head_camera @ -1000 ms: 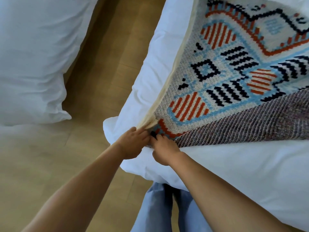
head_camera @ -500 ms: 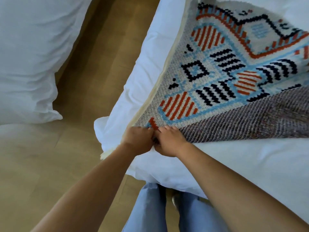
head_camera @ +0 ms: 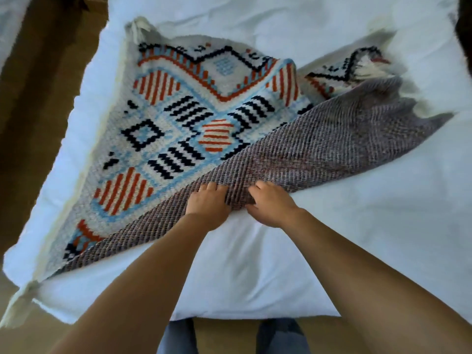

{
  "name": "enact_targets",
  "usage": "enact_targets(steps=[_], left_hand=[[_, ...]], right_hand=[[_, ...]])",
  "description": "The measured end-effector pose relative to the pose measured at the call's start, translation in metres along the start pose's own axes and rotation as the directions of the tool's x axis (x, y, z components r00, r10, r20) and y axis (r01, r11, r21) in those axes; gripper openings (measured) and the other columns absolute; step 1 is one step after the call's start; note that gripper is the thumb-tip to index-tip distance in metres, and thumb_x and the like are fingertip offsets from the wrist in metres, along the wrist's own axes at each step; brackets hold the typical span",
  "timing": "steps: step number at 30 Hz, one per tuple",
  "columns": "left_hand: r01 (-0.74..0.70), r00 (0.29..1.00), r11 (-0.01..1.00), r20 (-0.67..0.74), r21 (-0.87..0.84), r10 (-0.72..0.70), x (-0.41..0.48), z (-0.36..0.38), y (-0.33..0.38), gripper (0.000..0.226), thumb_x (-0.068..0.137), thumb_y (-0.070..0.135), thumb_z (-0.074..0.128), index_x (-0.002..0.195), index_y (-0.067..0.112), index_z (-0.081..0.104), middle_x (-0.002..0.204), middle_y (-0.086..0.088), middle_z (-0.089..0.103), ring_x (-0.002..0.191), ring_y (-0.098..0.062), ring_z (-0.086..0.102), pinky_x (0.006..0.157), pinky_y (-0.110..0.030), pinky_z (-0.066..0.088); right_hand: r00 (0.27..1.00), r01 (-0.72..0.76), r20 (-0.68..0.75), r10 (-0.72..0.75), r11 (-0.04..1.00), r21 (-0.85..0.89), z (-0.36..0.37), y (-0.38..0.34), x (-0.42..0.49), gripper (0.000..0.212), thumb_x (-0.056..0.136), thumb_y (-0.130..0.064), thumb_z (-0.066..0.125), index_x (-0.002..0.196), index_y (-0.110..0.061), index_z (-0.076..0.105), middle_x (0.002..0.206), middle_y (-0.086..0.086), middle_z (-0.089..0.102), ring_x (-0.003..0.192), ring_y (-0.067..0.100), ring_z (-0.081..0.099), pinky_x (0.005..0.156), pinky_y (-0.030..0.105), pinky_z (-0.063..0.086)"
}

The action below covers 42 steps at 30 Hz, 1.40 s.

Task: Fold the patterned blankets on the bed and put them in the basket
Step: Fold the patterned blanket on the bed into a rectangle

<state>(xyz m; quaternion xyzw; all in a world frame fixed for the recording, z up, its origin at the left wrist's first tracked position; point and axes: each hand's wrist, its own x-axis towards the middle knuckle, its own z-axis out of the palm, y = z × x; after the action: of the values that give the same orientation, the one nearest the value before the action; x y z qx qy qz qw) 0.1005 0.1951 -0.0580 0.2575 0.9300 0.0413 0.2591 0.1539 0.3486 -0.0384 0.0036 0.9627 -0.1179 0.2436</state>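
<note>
A patterned blanket (head_camera: 178,116) with orange, black and light-blue shapes lies spread on the white bed (head_camera: 281,264). Its near part is turned over and shows the greyish woven back (head_camera: 319,146) as a long diagonal band. My left hand (head_camera: 208,204) grips the near edge of that band, fingers curled into the cloth. My right hand (head_camera: 270,203) grips the same edge just to the right, bunching the fabric. A fringed corner (head_camera: 19,302) of the blanket hangs off the bed's near left corner. No basket is in view.
Wooden floor (head_camera: 38,111) runs along the left side of the bed. My legs in blue trousers (head_camera: 178,338) stand against the bed's near edge. The bed's white cover stretches to the right and far side.
Both hands have left the blanket's near left corner and moved right along the folded edge to its middle. The view has shifted right, over the bed.
</note>
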Motion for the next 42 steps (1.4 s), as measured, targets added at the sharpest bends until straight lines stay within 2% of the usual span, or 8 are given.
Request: enact_targets(steps=[10,15,21,25,28,32,36,42], left_hand=[[-0.01,0.998,0.997,-0.062,-0.071,0.005,0.084,-0.029,0.192,0.037,0.09,0.028,0.046,0.122,0.011,0.044,0.122,-0.012,0.048,0.113,-0.031,0.046,0.088,-0.044,0.041],[-0.022,0.992,0.999,-0.122,-0.037,0.018,0.133,-0.047,0.223,0.033,0.09,0.028,0.045,0.119,0.011,0.045,0.121,-0.011,0.049,0.111,-0.03,0.047,0.086,-0.043,0.042],[-0.035,0.978,0.997,-0.207,-0.069,0.02,0.213,-0.053,0.239,0.057,0.09,0.031,0.048,0.14,0.013,0.027,0.143,-0.01,0.034,0.133,-0.03,0.029,0.106,-0.047,0.029],[-0.044,0.982,0.995,-0.189,-0.094,0.025,0.259,-0.055,0.251,0.07,0.089,0.039,0.049,0.145,0.013,0.015,0.146,-0.01,0.033,0.135,-0.03,0.028,0.109,-0.048,0.022],[-0.007,0.994,0.997,-0.105,-0.078,-0.001,0.281,-0.054,0.259,0.07,0.09,0.044,0.047,0.144,0.012,0.018,0.141,-0.011,0.041,0.13,-0.03,0.038,0.105,-0.049,0.027],[-0.035,0.995,0.999,-0.094,-0.038,0.031,0.298,-0.049,0.268,0.046,0.091,0.042,0.046,0.126,0.013,0.041,0.124,-0.008,0.055,0.113,-0.029,0.053,0.098,-0.047,0.034],[-0.093,0.979,0.995,-0.187,-0.048,0.082,0.295,-0.035,0.277,0.024,0.095,0.026,0.042,0.113,0.011,0.049,0.115,-0.01,0.059,0.103,-0.031,0.056,0.08,-0.039,0.041],[-0.138,0.971,0.99,-0.199,0.001,0.136,0.257,-0.023,0.312,0.018,0.096,0.021,0.04,0.107,0.011,0.051,0.108,-0.009,0.059,0.096,-0.028,0.055,0.066,-0.034,0.038]], right_hand=[[0.995,-0.091,-0.028,0.091,0.996,-0.023,-0.049,0.2,-0.058,0.034,0.09,-0.027,0.048,0.115,-0.005,0.051,0.119,0.014,0.052,0.112,0.031,0.045,0.091,0.038,0.04],[0.99,-0.14,-0.033,0.14,0.99,-0.004,-0.072,0.26,-0.038,0.031,0.091,-0.028,0.046,0.111,-0.005,0.051,0.116,0.013,0.052,0.108,0.03,0.046,0.084,0.038,0.041],[0.985,-0.16,-0.074,0.153,0.982,-0.099,-0.103,0.325,0.024,0.027,0.094,-0.029,0.044,0.111,-0.008,0.048,0.115,0.012,0.047,0.104,0.028,0.045,0.073,0.036,0.038],[0.973,-0.195,-0.161,0.168,0.965,-0.174,-0.131,0.36,0.076,0.032,0.091,-0.022,0.05,0.118,-0.006,0.046,0.128,0.014,0.041,0.114,0.032,0.041,0.081,0.041,0.044],[0.968,-0.197,-0.198,0.155,0.957,-0.214,-0.14,0.376,0.107,0.045,0.088,-0.019,0.053,0.13,-0.007,0.039,0.139,0.015,0.035,0.123,0.033,0.036,0.093,0.044,0.042],[0.976,-0.17,-0.179,0.125,0.951,-0.259,-0.146,0.395,0.134,0.066,0.084,-0.018,0.059,0.141,-0.011,0.025,0.146,0.013,0.03,0.133,0.032,0.028,0.107,0.045,0.032],[0.987,-0.163,-0.052,0.154,0.915,-0.369,-0.144,0.41,0.138,0.052,0.084,-0.013,0.056,0.133,-0.012,0.037,0.142,0.012,0.038,0.135,0.03,0.025,0.111,0.05,0.02],[0.966,-0.254,-0.152,0.209,0.875,-0.411,-0.141,0.432,0.075,0.027,0.088,-0.006,0.041,0.108,-0.016,0.056,0.113,0.008,0.061,0.118,0.03,0.044,0.111,0.056,0.01]])
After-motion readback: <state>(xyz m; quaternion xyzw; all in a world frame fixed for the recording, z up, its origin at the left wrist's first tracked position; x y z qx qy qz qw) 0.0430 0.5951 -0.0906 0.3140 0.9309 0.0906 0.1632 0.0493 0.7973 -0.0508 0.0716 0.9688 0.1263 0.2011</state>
